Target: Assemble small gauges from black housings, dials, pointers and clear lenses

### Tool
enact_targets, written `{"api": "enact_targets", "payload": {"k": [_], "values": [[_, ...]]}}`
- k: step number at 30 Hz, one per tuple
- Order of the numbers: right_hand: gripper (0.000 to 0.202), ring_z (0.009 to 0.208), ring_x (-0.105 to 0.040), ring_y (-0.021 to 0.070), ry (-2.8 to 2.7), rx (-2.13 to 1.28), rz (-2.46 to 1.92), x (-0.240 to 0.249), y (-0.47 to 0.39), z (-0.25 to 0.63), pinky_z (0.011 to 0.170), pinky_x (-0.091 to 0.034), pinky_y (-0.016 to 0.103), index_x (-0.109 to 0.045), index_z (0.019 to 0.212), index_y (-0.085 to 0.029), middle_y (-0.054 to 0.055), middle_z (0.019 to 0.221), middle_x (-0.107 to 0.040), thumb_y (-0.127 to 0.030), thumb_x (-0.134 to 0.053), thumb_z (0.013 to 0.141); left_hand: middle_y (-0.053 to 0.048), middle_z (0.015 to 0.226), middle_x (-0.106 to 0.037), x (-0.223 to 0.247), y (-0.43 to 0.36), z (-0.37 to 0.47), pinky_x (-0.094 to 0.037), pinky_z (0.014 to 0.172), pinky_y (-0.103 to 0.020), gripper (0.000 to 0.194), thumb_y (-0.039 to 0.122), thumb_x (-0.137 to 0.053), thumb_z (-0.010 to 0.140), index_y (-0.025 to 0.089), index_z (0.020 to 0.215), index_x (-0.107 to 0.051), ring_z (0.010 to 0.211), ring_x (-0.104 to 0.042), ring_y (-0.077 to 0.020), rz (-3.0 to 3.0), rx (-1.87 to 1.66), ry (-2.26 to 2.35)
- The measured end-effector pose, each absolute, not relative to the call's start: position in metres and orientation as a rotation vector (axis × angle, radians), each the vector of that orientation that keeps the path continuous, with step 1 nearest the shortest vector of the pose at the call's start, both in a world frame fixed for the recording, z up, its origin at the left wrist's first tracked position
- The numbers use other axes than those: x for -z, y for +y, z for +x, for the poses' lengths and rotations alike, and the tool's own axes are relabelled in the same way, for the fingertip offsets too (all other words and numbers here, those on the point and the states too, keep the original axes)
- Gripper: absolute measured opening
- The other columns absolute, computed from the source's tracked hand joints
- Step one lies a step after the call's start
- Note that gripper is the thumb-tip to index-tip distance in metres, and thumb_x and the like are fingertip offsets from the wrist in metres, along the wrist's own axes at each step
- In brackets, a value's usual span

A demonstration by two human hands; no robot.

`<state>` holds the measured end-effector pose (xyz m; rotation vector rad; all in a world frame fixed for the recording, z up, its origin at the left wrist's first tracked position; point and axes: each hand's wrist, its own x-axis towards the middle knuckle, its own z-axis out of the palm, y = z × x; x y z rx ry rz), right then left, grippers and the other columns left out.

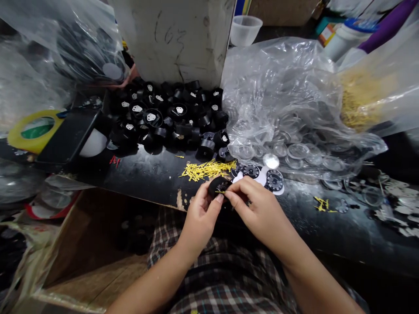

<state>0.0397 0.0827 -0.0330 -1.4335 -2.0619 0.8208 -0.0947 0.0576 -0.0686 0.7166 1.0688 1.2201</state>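
Note:
My left hand (202, 208) is closed around a small round black housing (216, 185) with a dial printed in white on its face. A thin yellow pointer (220, 192) lies across that dial. My right hand (253, 201) pinches the pointer's end at the housing's right edge; its other fingers are curled. Just beyond my hands lies a heap of yellow pointers (206, 169). Black dial discs with white numbers (274, 180) are stacked by my right hand.
Many black housings (176, 111) are piled at the back, against a grey box (176, 43). Clear plastic bags (262, 78) with transparent round covers (297, 151) lie on the right. Yellow tape (19, 133) and a black phone-like slab (68, 137) sit left, above an open carton (65, 253).

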Motion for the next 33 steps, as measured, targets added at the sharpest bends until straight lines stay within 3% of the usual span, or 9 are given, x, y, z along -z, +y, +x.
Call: {"api": "enact_targets", "payload": {"k": [7,16,19,22,24,28,33], "values": [[0.017,0.069,-0.052,0.0162,-2.045,-0.850,-1.429,0.031,0.077,0.040,0.068,-0.038,0.031,-0.053,0.073,-0.020,0.001,0.072,-0.056,-0.019,-0.050,0.090,-0.001,0.102,-0.070,0.064,0.054,-0.098,-0.045,0.087,-0.026,0.019,0.022,-0.061,0.083,0.023,0.102,-0.065,0.096,-0.063,-0.0195,0.922,-1.226,1.200],[0.020,0.071,-0.053,0.0168,-1.995,-0.871,-1.494,0.032,0.070,0.037,0.064,-0.037,0.030,-0.050,0.069,-0.021,0.001,0.074,-0.058,-0.021,-0.052,0.089,0.000,0.104,-0.070,0.062,0.050,-0.101,-0.041,0.095,-0.029,0.026,0.019,-0.061,0.081,0.026,0.105,-0.068,0.103,-0.061,-0.0220,1.010,-1.220,1.322],[0.021,0.064,-0.051,0.0147,-2.044,-0.845,-1.481,0.033,0.075,0.040,0.063,-0.037,0.030,-0.051,0.067,-0.021,-0.001,0.067,-0.055,-0.021,-0.054,0.088,-0.002,0.110,-0.070,0.064,0.056,-0.103,-0.044,0.095,-0.031,0.027,0.023,-0.063,0.081,0.024,0.107,-0.067,0.106,-0.061,-0.0230,0.815,-1.124,1.155],[0.006,0.073,-0.054,0.0169,-2.129,-0.694,-1.399,0.034,0.078,0.043,0.069,-0.038,0.032,-0.059,0.083,-0.020,0.002,0.079,-0.060,-0.020,-0.054,0.087,-0.002,0.121,-0.067,0.064,0.060,-0.107,-0.042,0.100,-0.033,0.035,0.028,-0.065,0.081,0.026,0.116,-0.063,0.115,-0.058,-0.0232,0.707,-1.023,1.018],[0.008,0.080,-0.055,0.0190,-2.202,-0.533,-1.352,0.035,0.080,0.043,0.073,-0.038,0.034,-0.059,0.091,-0.018,0.004,0.086,-0.062,-0.017,-0.053,0.087,-0.001,0.128,-0.063,0.064,0.060,-0.110,-0.038,0.106,-0.034,0.039,0.031,-0.064,0.082,0.028,0.121,-0.061,0.123,-0.052,-0.0228,0.761,-0.978,1.023],[0.010,0.074,-0.054,0.0189,-2.302,-0.300,-1.299,0.038,0.082,0.038,0.071,-0.037,0.034,-0.057,0.078,-0.017,0.004,0.076,-0.060,-0.012,-0.051,0.083,0.000,0.134,-0.058,0.064,0.057,-0.110,-0.030,0.112,-0.037,0.040,0.040,-0.062,0.083,0.029,0.122,-0.061,0.132,-0.043,-0.0238,0.792,-0.951,1.154],[0.012,0.068,-0.052,0.0161,-2.168,-0.350,-1.467,0.033,0.080,0.029,0.070,-0.038,0.032,-0.055,0.074,-0.017,0.002,0.074,-0.060,-0.012,-0.049,0.083,-0.005,0.130,-0.061,0.068,0.055,-0.096,-0.044,0.103,-0.045,0.046,0.047,-0.065,0.078,0.026,0.119,-0.064,0.125,-0.051,-0.0305,0.392,-0.988,1.132]]}}
